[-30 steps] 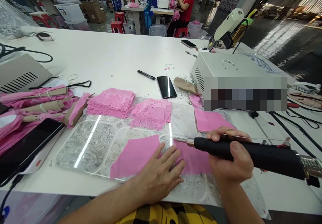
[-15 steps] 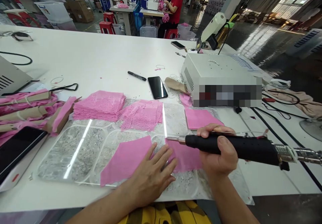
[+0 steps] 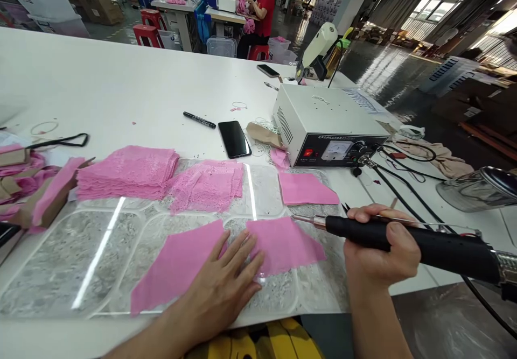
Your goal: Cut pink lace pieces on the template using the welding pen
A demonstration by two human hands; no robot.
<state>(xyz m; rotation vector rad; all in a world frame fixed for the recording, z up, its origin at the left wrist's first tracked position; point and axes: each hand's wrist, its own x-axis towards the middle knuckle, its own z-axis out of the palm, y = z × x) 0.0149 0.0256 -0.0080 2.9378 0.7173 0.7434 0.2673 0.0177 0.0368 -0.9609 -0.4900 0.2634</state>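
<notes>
My left hand (image 3: 224, 275) lies flat with its fingers apart, across the inner edges of two cut pink fabric pieces. The left fabric piece (image 3: 173, 267) is under its fingers and palm side; fingertips press the right fabric piece (image 3: 283, 246). My right hand (image 3: 382, 246) grips a black handpiece (image 3: 359, 232) with a slim pointed metal tip and a cable running off to the right. The tip is at the upper edge of the right piece; I cannot tell whether it touches. Both pieces rest on a clear, compartment-patterned plastic sheet (image 3: 157, 240).
Behind lie a lace stack (image 3: 127, 173), loose lace pieces (image 3: 208, 184) and a plain pink stack (image 3: 307, 188). A grey power box (image 3: 333, 125) with a red switch stands back right, beside a phone (image 3: 234, 139) and a marker (image 3: 199, 120). A glass jar (image 3: 476, 189) is far right.
My right hand has moved the handpiece tip rightward along the top edge of the right fabric piece. My left hand stays on the fabric. The view has turned right.
</notes>
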